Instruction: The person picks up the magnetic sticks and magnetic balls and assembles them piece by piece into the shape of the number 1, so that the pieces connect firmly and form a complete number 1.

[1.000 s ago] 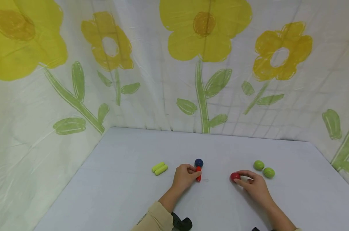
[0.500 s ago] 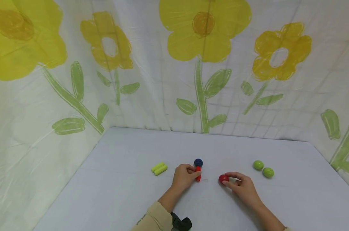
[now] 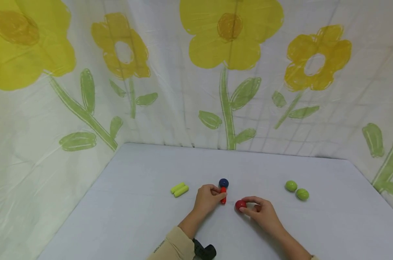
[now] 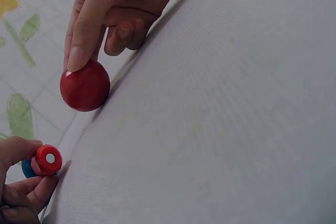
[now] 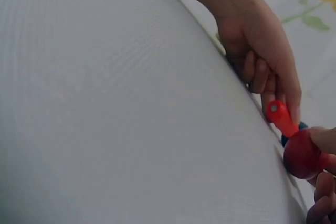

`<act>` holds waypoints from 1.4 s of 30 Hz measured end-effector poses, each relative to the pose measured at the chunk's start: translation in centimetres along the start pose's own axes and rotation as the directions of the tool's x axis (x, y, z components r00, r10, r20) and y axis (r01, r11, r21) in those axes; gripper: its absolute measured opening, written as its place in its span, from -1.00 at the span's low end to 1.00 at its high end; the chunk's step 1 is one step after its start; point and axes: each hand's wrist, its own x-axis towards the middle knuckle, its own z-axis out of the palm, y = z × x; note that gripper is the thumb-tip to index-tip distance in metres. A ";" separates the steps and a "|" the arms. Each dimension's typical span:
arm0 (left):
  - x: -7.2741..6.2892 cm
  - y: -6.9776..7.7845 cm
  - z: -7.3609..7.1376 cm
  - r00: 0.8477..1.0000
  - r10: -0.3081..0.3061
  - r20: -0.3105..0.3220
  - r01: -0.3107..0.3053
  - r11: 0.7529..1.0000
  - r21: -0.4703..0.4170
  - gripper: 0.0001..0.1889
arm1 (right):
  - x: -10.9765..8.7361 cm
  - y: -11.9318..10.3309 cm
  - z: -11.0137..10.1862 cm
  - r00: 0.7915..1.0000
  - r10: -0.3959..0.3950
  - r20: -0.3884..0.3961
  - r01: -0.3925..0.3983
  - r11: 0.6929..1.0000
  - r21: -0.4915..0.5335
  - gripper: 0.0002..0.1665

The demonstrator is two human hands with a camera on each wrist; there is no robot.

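Note:
Between thumb and fingers, my left hand pinches a short red stick. At the stick's far end sits a dark blue ball. In the left wrist view the near end of the red stick shows a pale round spot. To the right, my right hand holds a glossy red ball by thumb and fingertips, a short way from the stick. The red ball overlaps the blue ball in the right wrist view and hides part of it.
Two yellow-green sticks lie side by side left of my left hand. Two light green balls rest behind and right of my right hand. The pale table ends at a flower-printed curtain.
My right hand has moved left with the red ball, bringing it closer to the red stick. My left hand, the stick and the blue ball stay in place.

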 end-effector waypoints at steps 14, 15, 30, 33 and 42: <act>-0.1 0.0 -0.1 1.000 0.011 -0.005 -0.011 1.000 0.002 -0.76 | -0.3 -0.9 2.4 0.996 -0.046 0.079 0.046 0.999 0.007 -0.55; -0.1 0.0 -0.1 1.000 0.015 -0.006 -0.015 1.000 0.003 -0.76 | -0.4 -1.0 2.6 0.995 -0.052 0.082 0.051 0.999 0.015 -0.56; -0.2 0.3 -0.2 1.000 0.001 -0.006 -0.001 1.000 0.010 -0.76 | -0.6 -1.5 4.4 0.994 -0.106 0.005 0.105 0.993 0.058 -0.62; -0.2 0.2 -0.2 1.000 -0.001 -0.005 0.001 1.000 0.010 -0.76 | -0.7 -1.8 4.6 0.998 -0.069 0.003 0.068 0.995 0.069 -0.61; 0.0 0.0 -0.1 1.000 -0.004 -0.005 0.005 1.000 0.020 -0.76 | -0.7 -2.2 4.9 0.998 -0.037 -0.041 0.040 0.996 0.085 -0.66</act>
